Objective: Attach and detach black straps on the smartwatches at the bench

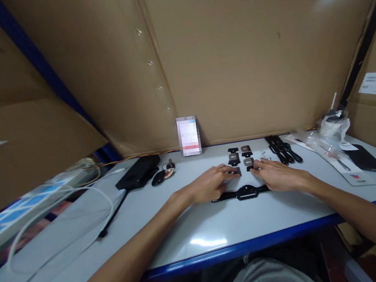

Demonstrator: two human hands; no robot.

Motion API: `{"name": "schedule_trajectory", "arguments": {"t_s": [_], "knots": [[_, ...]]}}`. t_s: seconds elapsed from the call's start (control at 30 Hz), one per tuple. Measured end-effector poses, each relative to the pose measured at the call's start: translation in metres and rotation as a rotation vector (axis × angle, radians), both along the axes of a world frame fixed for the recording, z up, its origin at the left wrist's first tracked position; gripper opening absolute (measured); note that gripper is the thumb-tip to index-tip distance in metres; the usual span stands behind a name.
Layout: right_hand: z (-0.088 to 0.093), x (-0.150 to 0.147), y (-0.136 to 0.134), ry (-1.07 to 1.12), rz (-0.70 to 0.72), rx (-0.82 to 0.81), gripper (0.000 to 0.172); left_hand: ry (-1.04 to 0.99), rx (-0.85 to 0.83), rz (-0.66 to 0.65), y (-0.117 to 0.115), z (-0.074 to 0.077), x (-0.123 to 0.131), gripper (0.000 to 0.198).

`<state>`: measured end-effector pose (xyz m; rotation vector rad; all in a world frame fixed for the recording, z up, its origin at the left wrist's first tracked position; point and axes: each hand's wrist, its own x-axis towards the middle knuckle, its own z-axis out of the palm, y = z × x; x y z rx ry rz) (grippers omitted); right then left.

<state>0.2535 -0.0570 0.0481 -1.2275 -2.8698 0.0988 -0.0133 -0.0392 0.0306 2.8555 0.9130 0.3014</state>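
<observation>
My left hand (211, 182) has its fingertips closed at a small grey metal blade (238, 171) lying on the table. My right hand (280, 173) pinches at a small black cap plate (249, 168), partly hidden by its fingers. Just in front of both hands lies a black spokeshave body (247, 192), its two handles reaching sideways under them. Beyond my fingers sit two columns of slotted metal blades (246, 149) and black cap plates (233, 150). Some tiny shiny screws (263, 154) are beside my right hand. Further right, several black spokeshave bodies (283, 149) are bunched together.
A lit phone (189, 136) leans on the cardboard wall. Leftward are a black power bank (139, 172), keys with a black fob (158, 177), white cables and a power strip (20, 207). Clear packaging (328, 155) and a dark phone (365, 158) lie at the right.
</observation>
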Motion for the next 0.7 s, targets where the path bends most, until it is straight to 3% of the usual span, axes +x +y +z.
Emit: {"name": "schedule_trajectory", "arguments": {"t_s": [0.3, 0.47, 0.6, 0.7], "knots": [[-0.005, 0.001, 0.004, 0.03, 0.005, 0.027, 0.036, 0.025, -0.011, 0.016, 0.0, 0.001, 0.001, 0.068], [-0.002, -0.004, -0.001, -0.066, 0.014, 0.064, 0.041, 0.011, -0.003, 0.024, -0.002, 0.002, 0.001, 0.068], [0.014, 0.0, -0.001, -0.067, -0.017, 0.125, 0.042, -0.028, 0.006, 0.025, -0.003, 0.003, 0.0, 0.066], [0.037, 0.019, 0.011, 0.036, -0.187, 0.254, 0.035, -0.119, 0.021, 0.043, -0.007, 0.007, 0.003, 0.056]]}}
